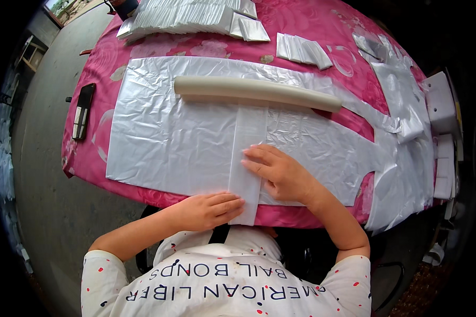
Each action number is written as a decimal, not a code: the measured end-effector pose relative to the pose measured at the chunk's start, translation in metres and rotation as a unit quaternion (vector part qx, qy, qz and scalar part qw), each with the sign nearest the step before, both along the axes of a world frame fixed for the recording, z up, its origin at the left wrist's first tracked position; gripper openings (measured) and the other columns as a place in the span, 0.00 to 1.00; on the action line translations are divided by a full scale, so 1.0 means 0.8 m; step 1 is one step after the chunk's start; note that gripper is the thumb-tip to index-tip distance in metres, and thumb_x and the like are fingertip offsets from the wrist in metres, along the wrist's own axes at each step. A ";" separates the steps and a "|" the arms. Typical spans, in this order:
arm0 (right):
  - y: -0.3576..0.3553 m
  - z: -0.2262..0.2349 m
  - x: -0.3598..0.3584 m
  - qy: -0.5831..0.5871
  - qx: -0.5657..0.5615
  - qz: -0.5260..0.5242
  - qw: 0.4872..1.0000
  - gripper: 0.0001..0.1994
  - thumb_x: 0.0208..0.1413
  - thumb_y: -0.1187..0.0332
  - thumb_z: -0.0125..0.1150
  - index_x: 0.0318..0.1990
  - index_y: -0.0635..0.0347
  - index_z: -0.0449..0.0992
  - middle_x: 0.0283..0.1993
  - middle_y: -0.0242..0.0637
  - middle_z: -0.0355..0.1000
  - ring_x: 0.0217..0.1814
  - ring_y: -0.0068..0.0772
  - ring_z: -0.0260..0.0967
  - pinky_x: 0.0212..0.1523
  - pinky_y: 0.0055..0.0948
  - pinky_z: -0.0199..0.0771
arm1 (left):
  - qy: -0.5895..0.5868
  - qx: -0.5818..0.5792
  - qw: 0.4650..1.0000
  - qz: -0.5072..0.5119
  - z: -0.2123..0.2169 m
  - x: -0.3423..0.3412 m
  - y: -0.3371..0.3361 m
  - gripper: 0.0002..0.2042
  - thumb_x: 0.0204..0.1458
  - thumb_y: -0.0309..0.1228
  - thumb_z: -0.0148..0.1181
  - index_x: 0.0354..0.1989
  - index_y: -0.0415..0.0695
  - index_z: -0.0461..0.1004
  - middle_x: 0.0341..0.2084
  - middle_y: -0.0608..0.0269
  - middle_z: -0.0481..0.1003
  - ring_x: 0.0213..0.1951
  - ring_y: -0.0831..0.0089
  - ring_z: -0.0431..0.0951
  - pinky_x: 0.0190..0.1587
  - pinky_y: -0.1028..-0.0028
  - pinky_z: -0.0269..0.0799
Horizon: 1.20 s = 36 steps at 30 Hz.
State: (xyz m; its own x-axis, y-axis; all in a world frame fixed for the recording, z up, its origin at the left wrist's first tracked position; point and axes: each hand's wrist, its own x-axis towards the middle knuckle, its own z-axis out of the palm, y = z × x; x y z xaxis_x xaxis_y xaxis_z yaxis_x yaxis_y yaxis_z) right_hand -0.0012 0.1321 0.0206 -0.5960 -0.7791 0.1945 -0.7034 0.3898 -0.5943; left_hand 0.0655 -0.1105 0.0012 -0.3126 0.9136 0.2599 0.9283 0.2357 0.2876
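A folded strip of thin white plastic bag [243, 164] runs front to back across a flat stack of white plastic bags [164, 121], its near end hanging over the table edge. My left hand [211, 210] lies on the strip's near end, fingers together and flat, nothing gripped. Farther up, my right hand [276, 171] rests open on the strip's right side, fingertips across its top. A long off-white tube [256, 94] lies across the bags and over the strip's far end.
Folded plastic packets [180, 20] are lined up at the far left, with a smaller row [303, 50] to their right. Loose handled bags [402, 158] cover the right side. A black phone-like object [83, 111] lies at the left edge of the pink tablecloth [98, 68].
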 end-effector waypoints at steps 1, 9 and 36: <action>-0.003 -0.001 0.013 0.008 0.000 0.000 1.000 0.26 0.34 0.85 0.54 0.49 0.64 0.70 0.54 0.44 0.64 0.59 0.46 0.59 0.57 0.38 0.62 | -0.002 0.013 1.000 -0.005 -0.001 -0.002 -0.001 0.19 0.46 0.31 0.55 0.48 0.38 0.70 0.52 0.55 0.66 0.53 0.65 0.67 0.56 0.69 0.65; -0.008 -0.017 0.034 0.059 -0.021 -0.065 0.996 0.22 0.36 0.78 0.59 0.46 0.66 0.71 0.50 0.43 0.67 0.54 0.45 0.63 0.54 0.37 0.65 | -0.132 0.097 0.985 0.044 0.015 -0.026 -0.002 0.27 0.44 0.34 0.59 0.55 0.41 0.64 0.57 0.53 0.62 0.58 0.61 0.63 0.59 0.62 0.60; -0.024 0.014 -0.004 -0.272 0.014 -0.374 0.886 0.15 0.44 0.67 0.65 0.38 0.66 0.74 0.32 0.40 0.74 0.34 0.30 0.74 0.32 0.27 0.71 | -0.076 -0.069 0.944 0.313 -0.008 -0.032 0.063 0.39 0.50 0.47 0.50 0.63 0.30 0.46 0.64 0.42 0.46 0.66 0.53 0.45 0.66 0.59 0.38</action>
